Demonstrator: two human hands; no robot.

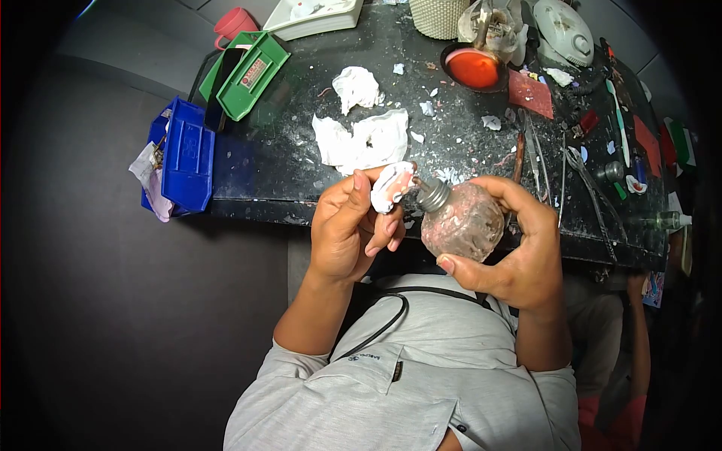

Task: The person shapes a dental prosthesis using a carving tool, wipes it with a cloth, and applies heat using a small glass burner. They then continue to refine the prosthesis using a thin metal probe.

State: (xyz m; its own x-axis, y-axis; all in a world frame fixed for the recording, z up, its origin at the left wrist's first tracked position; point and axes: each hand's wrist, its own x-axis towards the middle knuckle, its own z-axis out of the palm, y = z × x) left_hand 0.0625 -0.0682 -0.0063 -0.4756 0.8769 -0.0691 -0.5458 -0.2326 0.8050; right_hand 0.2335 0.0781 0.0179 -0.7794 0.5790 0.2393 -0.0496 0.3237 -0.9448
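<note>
Near the table's front edge, my left hand (346, 225) pinches a small dental piece (392, 186), white around the rim with a pink inner part. My right hand (519, 248) is wrapped round a faceted glass spirit lamp (462, 223) with a metal screw collar, its glass smeared with pink. The lamp is tilted so that its tip points left, right at the edge of the dental piece. No flame shows at the tip. Just beyond my left hand lies a crumpled white cloth or tissue (368, 139), with a second white wad (356, 89) behind it.
Blue (188, 154) and green bins (253, 75) stand at the left. Behind are a white tray (316, 19) and a pan of red wax (474, 68). Metal tools (535, 154), pink sheets (531, 95) and white scraps litter the right. Another person's arm (639, 338) shows at lower right.
</note>
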